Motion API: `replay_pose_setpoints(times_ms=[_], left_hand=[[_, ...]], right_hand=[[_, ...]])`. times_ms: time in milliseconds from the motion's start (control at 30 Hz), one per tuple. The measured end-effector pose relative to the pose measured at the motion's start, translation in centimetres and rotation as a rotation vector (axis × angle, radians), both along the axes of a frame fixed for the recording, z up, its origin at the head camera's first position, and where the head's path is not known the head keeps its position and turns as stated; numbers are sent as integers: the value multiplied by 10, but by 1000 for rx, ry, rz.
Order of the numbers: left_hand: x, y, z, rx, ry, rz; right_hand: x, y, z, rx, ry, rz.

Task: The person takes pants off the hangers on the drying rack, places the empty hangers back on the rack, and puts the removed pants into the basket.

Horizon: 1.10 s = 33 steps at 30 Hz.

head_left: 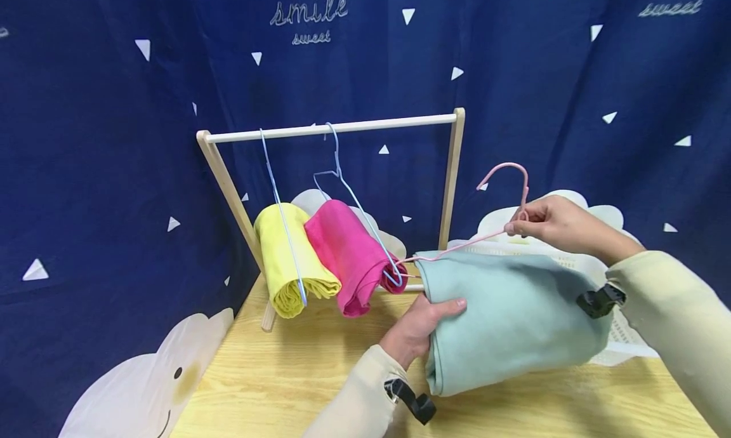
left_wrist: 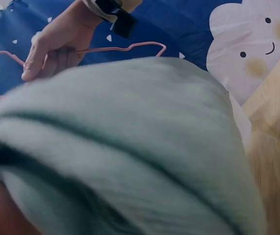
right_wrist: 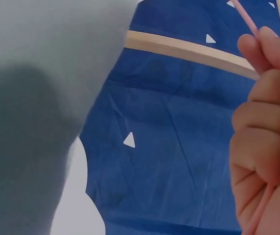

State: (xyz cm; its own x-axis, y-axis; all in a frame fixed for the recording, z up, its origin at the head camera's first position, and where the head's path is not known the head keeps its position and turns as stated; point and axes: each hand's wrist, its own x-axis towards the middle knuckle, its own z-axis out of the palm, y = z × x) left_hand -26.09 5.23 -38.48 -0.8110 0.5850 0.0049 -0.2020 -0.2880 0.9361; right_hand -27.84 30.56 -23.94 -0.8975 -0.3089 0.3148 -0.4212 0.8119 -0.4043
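Note:
In the head view my right hand pinches a pink clothes hanger just below its hook, the fingers curled in the right wrist view. A folded pale green cloth is below the hanger, whose lower bar meets the cloth's upper left corner; the rest of that bar is hidden. My left hand grips the cloth's left edge, thumb across the front face and fingers hidden behind. Layered folds of the cloth fill much of the left wrist view.
Left of the cloth stands a small wooden rack. A yellow rolled cloth and a magenta rolled cloth hang there on blue hangers. Behind the green cloth is a white basket on the wooden table. A blue curtain forms the backdrop.

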Motion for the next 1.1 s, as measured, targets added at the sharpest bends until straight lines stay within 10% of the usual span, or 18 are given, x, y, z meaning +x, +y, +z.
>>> replay_pose_setpoints(times_ms=[1100], left_hand=[[18, 8, 10, 16, 37, 26]], right_hand=[[-3, 20, -5, 62, 67, -54]])
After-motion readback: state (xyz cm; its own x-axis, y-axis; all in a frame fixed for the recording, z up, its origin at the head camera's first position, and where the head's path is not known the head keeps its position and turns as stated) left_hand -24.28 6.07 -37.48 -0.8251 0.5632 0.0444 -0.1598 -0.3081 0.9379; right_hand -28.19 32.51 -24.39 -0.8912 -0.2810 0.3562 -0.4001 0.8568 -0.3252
